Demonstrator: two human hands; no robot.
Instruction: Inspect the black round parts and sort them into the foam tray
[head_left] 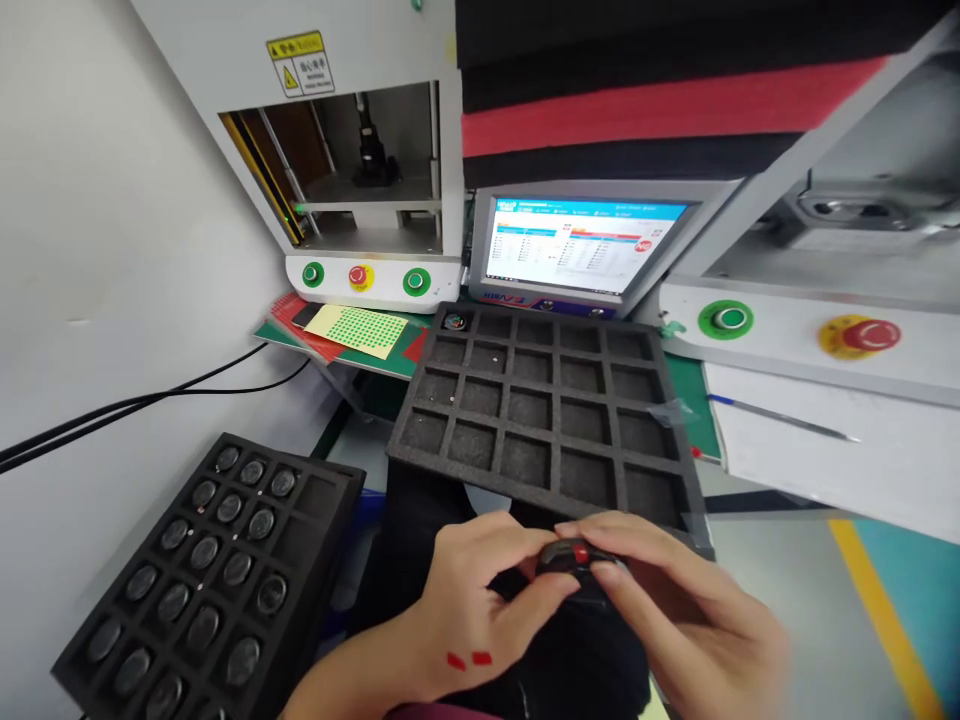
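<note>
Round black part (pixel 574 556), foam tray (pixel 544 405) behind, monitor (pixel 577 245)

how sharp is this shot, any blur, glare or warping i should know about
Head view: lighting is even and soft, with no hard shadows. The right hand is smeared by motion blur, and the small dark part with a red spot it shares with the left hand is soft. The monitor glows bright, its text unreadable. Wide-lens distortion tilts the machine frames, and the foam tray looks splayed.
</note>
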